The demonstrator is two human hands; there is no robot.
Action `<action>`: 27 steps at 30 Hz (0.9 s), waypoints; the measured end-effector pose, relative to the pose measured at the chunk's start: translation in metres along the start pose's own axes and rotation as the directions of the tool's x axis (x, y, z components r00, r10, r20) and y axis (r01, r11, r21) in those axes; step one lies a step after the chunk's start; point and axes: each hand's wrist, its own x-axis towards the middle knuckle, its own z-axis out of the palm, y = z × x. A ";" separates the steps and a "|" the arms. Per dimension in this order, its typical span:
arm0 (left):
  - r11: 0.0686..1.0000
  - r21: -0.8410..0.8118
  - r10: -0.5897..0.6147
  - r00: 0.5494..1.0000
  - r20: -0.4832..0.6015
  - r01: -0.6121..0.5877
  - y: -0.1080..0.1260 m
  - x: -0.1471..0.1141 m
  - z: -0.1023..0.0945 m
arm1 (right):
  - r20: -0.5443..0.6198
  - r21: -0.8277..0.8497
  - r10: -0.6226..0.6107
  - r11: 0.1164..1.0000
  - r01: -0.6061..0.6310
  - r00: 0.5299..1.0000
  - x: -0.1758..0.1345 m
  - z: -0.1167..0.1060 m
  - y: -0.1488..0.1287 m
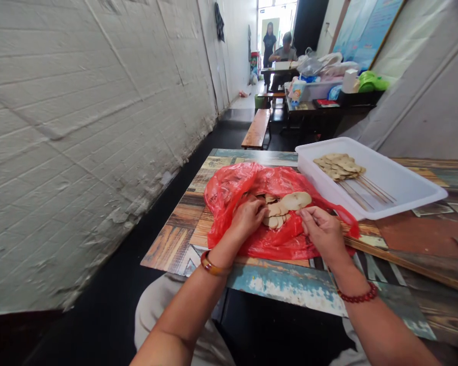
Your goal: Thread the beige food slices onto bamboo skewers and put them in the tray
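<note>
A red plastic bag [232, 190] lies open on the painted table [183, 229] in front of me, holding several thin beige slices [278, 208]. My left hand [248, 216] reaches into the bag, its fingers curled on the slices at the left. My right hand [322, 231] rests at the bag's right edge, fingers closed, pinching a skewer with a slice [297, 200] on its tip. A white tray [404, 190] at the right holds several finished skewers of slices [341, 166].
A white brick wall [80, 127] runs along the left. Loose bamboo skewers [397, 256] lie on the table at the right. Further back are a wooden bench [257, 127], cluttered tables and two people [278, 48].
</note>
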 end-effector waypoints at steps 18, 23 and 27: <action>0.887 -0.451 -0.127 0.991 -0.040 0.096 0.004 0.001 -0.001 | 0.057 -0.073 0.003 0.997 0.002 0.998 0.000 0.003 -0.004; 0.358 -0.902 -0.270 0.952 0.146 0.240 0.007 -0.001 -0.011 | 0.115 -0.016 0.052 0.999 -0.051 0.992 -0.005 0.005 -0.007; 0.225 -0.949 -0.330 0.934 0.138 0.220 0.005 -0.001 -0.018 | 0.199 -0.075 -0.006 0.997 0.022 0.980 -0.010 0.009 -0.011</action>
